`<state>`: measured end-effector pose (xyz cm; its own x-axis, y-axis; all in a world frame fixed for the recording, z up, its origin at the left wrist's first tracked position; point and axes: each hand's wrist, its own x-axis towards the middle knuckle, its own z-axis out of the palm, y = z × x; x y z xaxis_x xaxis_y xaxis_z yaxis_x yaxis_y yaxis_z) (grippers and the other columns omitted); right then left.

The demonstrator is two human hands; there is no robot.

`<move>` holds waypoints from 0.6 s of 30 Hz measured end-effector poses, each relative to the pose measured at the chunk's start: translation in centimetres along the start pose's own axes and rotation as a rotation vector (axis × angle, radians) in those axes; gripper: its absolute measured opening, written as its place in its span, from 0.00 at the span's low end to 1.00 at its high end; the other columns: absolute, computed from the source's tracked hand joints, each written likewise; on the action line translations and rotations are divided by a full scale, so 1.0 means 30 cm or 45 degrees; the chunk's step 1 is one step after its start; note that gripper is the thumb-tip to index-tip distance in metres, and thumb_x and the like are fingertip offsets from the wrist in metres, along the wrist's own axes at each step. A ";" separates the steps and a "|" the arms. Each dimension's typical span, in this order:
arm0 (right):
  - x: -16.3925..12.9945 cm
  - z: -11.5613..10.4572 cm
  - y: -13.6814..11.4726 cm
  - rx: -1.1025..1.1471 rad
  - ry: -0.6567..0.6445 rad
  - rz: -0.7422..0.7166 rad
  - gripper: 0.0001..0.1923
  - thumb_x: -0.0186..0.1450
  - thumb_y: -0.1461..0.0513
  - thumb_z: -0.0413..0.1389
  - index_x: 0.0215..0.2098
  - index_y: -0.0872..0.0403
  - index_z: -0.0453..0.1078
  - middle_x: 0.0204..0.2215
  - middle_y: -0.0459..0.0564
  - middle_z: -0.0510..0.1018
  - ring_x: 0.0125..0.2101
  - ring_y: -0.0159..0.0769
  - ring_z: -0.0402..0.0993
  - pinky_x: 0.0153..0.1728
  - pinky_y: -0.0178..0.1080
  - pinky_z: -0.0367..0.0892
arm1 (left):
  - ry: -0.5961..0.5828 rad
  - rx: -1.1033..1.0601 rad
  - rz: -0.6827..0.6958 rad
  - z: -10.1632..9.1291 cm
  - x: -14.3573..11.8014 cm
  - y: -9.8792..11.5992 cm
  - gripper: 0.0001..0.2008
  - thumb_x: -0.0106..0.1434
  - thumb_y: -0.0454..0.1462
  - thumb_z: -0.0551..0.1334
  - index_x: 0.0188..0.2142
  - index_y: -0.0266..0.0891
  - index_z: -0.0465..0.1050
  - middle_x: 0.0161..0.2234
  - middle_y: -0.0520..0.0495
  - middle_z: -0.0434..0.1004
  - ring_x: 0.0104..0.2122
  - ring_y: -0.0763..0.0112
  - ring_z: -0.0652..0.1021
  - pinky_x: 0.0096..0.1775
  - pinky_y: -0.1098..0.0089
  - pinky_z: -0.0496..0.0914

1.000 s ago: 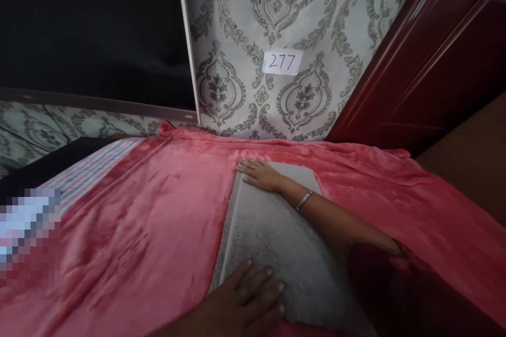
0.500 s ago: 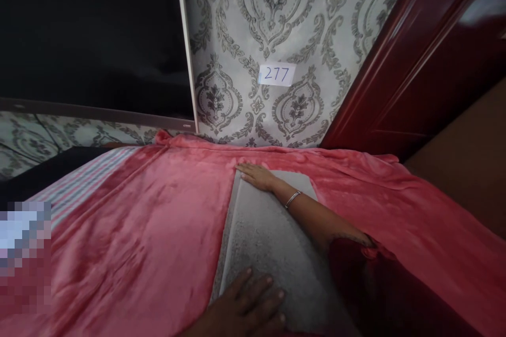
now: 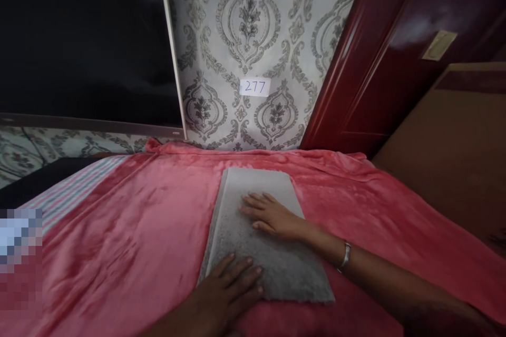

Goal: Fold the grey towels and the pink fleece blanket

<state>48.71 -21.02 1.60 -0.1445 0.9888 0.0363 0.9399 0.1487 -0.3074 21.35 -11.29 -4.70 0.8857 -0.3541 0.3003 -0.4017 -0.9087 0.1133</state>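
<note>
Folded grey towel [image 3: 259, 181] lies on pink plush blanket [image 3: 158, 231]; left hand [image 3: 227, 289] at towel's near-left corner, right hand [image 3: 274, 217] over its middle, fingers apart. Apparently smoothing; next calls for even pressure.

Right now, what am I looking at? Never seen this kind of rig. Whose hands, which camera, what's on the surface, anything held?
No machine here: these are one person's bare hands. The only view comes from a camera worn on the head, looking forward and down.

A grey cloth, apparently folded, lies on a pink blanket. The left hand is spread at its near left corner. The right hand, with a bracelet on the wrist, is spread over its middle, touching or just above; I can't tell. Neither hand grips anything.

Behind are a dark screen and a card reading 277.
</note>
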 end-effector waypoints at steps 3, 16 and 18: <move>-0.070 0.013 -0.020 0.044 -0.016 -0.010 0.31 0.75 0.44 0.40 0.72 0.42 0.50 0.72 0.49 0.48 0.72 0.44 0.37 0.69 0.58 0.35 | -0.050 -0.079 -0.030 -0.096 0.043 0.022 0.34 0.70 0.44 0.56 0.71 0.49 0.47 0.70 0.46 0.55 0.68 0.57 0.60 0.67 0.52 0.53; 0.008 0.015 0.117 0.018 0.009 0.080 0.31 0.75 0.47 0.43 0.73 0.43 0.47 0.73 0.47 0.45 0.72 0.44 0.35 0.68 0.57 0.34 | -0.219 -0.125 0.200 -0.082 0.352 -0.077 0.28 0.71 0.41 0.54 0.69 0.44 0.53 0.71 0.45 0.52 0.69 0.58 0.56 0.68 0.54 0.51; 0.038 0.010 0.170 0.007 0.028 0.128 0.32 0.75 0.45 0.43 0.73 0.43 0.47 0.73 0.48 0.44 0.72 0.45 0.35 0.68 0.56 0.34 | -0.250 -0.152 0.168 -0.069 0.334 -0.078 0.31 0.71 0.40 0.55 0.71 0.47 0.50 0.73 0.48 0.47 0.71 0.59 0.53 0.69 0.53 0.48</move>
<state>53.24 -19.13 -0.22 -0.0428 0.9987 0.0263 0.9475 0.0489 -0.3159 30.68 -12.24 0.00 0.8473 -0.5145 0.1320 -0.5311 -0.8234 0.1998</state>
